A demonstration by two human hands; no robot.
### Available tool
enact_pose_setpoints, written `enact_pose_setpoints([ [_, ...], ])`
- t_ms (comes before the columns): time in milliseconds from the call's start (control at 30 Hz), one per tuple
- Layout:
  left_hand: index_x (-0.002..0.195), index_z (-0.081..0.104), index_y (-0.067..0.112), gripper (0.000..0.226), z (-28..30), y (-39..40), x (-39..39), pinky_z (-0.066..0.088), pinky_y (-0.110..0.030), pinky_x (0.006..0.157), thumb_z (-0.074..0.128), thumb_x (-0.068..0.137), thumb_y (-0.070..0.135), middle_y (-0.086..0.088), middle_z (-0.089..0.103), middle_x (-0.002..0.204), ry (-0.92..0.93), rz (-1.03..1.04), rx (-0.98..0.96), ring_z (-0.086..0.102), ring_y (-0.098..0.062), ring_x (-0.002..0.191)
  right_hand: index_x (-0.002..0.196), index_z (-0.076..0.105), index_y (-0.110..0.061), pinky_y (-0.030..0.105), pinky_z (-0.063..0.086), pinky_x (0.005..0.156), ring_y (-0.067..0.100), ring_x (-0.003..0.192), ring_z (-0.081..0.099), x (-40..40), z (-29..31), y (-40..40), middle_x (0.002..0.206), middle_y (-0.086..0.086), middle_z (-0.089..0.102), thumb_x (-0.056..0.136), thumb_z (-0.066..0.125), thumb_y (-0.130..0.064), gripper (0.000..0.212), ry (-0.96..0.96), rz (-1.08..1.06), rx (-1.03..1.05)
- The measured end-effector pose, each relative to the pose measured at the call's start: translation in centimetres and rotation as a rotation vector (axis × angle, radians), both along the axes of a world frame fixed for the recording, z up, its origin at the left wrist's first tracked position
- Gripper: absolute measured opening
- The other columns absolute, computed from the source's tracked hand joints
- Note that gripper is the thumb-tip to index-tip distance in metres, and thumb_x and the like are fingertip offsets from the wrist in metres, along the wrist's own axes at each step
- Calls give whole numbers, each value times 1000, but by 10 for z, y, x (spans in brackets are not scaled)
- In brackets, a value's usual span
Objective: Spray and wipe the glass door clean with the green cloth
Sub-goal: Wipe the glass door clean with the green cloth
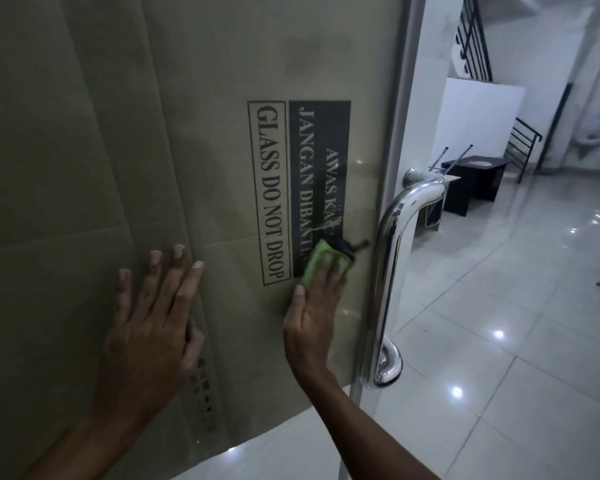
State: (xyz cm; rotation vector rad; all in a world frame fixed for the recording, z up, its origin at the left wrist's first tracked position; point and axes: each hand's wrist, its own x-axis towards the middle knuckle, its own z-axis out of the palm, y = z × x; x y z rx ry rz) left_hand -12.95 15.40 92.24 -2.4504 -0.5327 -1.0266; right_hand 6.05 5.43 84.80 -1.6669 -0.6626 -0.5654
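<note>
— Both forearms come in low; left hand (160,306) lies spread flat on the glass door (368,140), bracing it?

— Yes. Right hand (314,306) presses the green cloth (321,259) with flat fingers beside the handle (392,271); best to wipe firmly, overlapping.

— Count?

— One door, one handle, two hands, one cloth.

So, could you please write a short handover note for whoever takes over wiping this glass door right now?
Left hand: flat on the glass door, fingers spread, holding nothing.
Right hand: presses the green cloth against the glass with straight fingers, just left of the chrome handle.
The cloth sits over the lower end of the printed warning on the cardboard behind the glass. Its top edge looks dark, possibly dirty.
No spray bottle is in view.
Done: wiping is under way near the handle; a smear shows just above the cloth.
Left: how much is already clean cannot be judged; the upper glass has cloudy patches, so probably carry on there.
</note>
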Motion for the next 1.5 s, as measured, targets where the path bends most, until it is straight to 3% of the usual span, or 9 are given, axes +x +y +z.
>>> enact_pose_setpoints([
  [133, 153, 33, 6, 74, -4, 1, 2, 17, -63, 119, 45, 82, 20, -14, 22, 164, -24, 2, 6, 18, -35, 152, 155, -15, -45, 49, -2, 127, 14, 151, -25, -14, 5, 6, 166, -14, -22, 102, 25, -48, 67, 518, -33, 241],
  [233, 153, 34, 7, 73, -1, 0, 1, 18, -62, 119, 43, 82, 22, -12, 22, 164, -14, 1, 2, 19, -34, 152, 161, -8, -25, 38, -17, 119, 25, 155, -19, -8, 71, 14, 169, 1, -16, 108, 35, -37, 70, 612, -78, 287],
  [533, 150, 40, 8, 73, 2, 0, -1, 27, -63, 115, 48, 78, 21, -12, 28, 162, -15, 23, -4, 28, -34, 149, 163, 15, -19, 49, -2, 128, 28, 158, -6, 41, 201, 10, 172, 4, 5, 104, 34, -28, 63, -250, -165, 108],
  [733, 148, 43, 6, 70, -1, -5, 6, 27, -64, 115, 46, 79, 18, -13, 31, 160, -66, 42, -7, 28, -33, 149, 163, 6, -29, 22, 0, 126, 0, 155, -4, 36, 87, 5, 170, -8, -2, 105, 35, -29, 65, 76, -141, 238],
  [833, 148, 42, 7, 71, 1, -5, 4, 26, -63, 116, 46, 79, 19, -12, 30, 161, -41, 46, -14, 27, -33, 149, 157, -9, -49, 49, 8, 128, 5, 155, -11, 11, 45, 10, 169, -15, -11, 102, 27, -52, 66, 329, -82, 289],
  [933, 150, 40, 8, 73, 5, -5, -1, 27, -62, 116, 44, 78, 23, -11, 28, 162, 18, 51, -18, 27, -33, 150, 157, -7, -44, 52, 0, 127, 1, 152, -19, 6, 82, 16, 169, -13, -12, 98, 20, -60, 67, 382, -47, 343],
  [1133, 150, 40, 8, 76, 7, -8, -1, 26, -62, 116, 46, 76, 25, -11, 26, 163, 36, 63, -45, 24, -33, 150, 163, 16, -20, 52, -5, 127, 29, 157, -14, 4, 191, 17, 171, 1, -1, 103, 33, -37, 65, -270, -9, 38],
  [1333, 149, 42, 8, 75, 7, -12, 2, 26, -61, 116, 45, 76, 23, -10, 27, 163, 34, 64, -111, 26, -32, 150, 158, 31, -24, 61, 18, 123, 37, 157, 8, 33, 100, -11, 168, 1, 20, 99, 47, -31, 62, -965, 88, -448],
  [1500, 155, 31, 15, 83, 21, -16, -10, 25, -54, 118, 48, 75, 26, -5, 19, 166, 139, 52, -109, 21, -29, 152, 163, 16, -19, 59, 9, 125, 38, 157, -4, 43, 101, -20, 171, 9, 2, 100, 40, -22, 66, -389, -34, -162],
])
